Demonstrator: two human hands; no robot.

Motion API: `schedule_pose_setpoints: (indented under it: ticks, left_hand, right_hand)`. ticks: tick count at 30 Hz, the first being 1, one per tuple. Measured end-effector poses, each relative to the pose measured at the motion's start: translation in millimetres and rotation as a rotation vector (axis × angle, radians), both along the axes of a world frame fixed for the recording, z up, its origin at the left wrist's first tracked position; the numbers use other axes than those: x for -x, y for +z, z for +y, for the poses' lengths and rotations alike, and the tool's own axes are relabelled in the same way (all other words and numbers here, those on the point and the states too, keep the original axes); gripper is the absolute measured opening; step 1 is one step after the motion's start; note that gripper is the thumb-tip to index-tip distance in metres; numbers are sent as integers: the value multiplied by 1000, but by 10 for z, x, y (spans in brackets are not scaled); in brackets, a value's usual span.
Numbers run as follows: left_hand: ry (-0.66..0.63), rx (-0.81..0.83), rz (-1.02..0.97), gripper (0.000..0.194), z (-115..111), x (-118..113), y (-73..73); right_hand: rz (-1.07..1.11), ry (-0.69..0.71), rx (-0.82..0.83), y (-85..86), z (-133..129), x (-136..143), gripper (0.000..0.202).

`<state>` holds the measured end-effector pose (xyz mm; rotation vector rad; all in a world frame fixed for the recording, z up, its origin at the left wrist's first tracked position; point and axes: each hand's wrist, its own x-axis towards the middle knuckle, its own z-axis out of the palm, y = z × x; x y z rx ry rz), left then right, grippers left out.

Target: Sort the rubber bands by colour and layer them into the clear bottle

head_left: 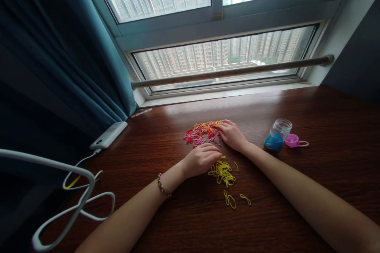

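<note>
Small rubber bands in red, pink, orange and yellow form a mixed pile (202, 132) in the middle of the wooden table. At its right edge, my right hand (233, 135) reaches in with fingers partly stretched over the bands. My left hand (202, 160) is palm down in front of the pile, its fingers together and bent to the right; what lies under them is hidden. Just right of and below its fingertips is a heap of yellow rubber bands (224, 172). A few loose yellow rubber bands (229, 199) lie closer to me.
Beyond my right forearm, an uncapped clear jar (277, 136) holds something blue. A pink lid (292, 141) with a loop rests beside it. To the left are a white power bank (109, 135) and a looped white cable (86, 201). The window rail (234, 72) runs behind the table (166, 126).
</note>
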<state>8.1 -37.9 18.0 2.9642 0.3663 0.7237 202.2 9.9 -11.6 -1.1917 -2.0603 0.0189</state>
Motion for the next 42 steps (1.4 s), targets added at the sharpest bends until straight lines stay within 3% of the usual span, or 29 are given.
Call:
schedule_pose_setpoints:
  ticks: [3,6,12,16,20,29,35,42]
  left_hand:
    - [-101,-36,39,22,-49,-19,26]
    - [-24,-58,27,25,34,67,54]
    - [587,-48,-123,29,444,380,19]
    - [794,118,-33,37,675,503,-117]
    - [807,236,51,43,750,514,-199]
    - [761,276,19,34,760,517,-190]
    - [623,483,-417,36,813,610,-159]
    - [689,803,-774,28,793,628,-208]
  right_hand:
    - [-58,-18,15,-28,5,4,26]
    - [-59,26,21,-26,11,4,26]
    - [33,133,22,17,-13,23,25]
    - [194,111,-3,24,-25,21,24]
    - [326,84,-12,32,-25,-7,21]
    - [398,-37,-7,49,-16,-38,26]
    - [394,-51,0,53,-13,-39,16]
    - [469,-108,93,29,6,-59,17]
